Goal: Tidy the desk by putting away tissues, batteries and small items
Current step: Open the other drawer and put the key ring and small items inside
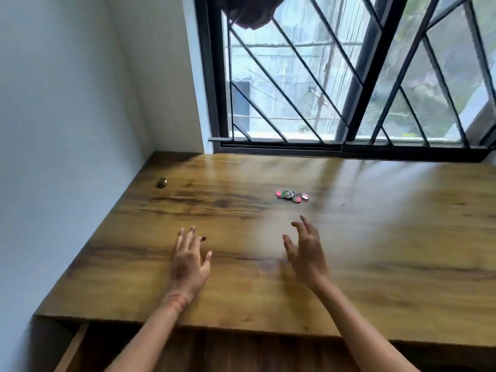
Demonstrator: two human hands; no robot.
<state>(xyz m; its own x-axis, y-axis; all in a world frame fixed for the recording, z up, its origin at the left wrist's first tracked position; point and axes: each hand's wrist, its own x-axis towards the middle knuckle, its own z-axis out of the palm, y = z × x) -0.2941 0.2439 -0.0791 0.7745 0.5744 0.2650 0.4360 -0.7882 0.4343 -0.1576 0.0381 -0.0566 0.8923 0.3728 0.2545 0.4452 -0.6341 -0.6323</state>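
Surface [349, 251]: wood-grain top set into a corner, a pale wall to its left and a barred window [335, 76] along its far edge. We list what lies on it as follows.

Item one: keyring bunch [292, 195] with pink and green tags, lying flat near the middle of the surface, beyond the right hand and apart from it.

Item two: small brass-coloured object [162, 182], far left near the wall, well apart from the keys; too small for us to identify.

Item three: tiny dark red speck [204, 238] just beside the left fingertips; we cannot tell what it is.

Left hand [189, 264]: palm down over the near part of the surface, fingers spread, grip holding nothing. We note a reddish thread band [177, 300] at the wrist.

Right hand [306, 253]: blurred, raised slightly, fingers [304, 224] splayed and curled, pointing toward the keys; grip spread and holding nothing.

Drawer [72, 350]: we see a wooden edge below the front lip of the surface at lower left, apparently pulled out; its contents are not visible.
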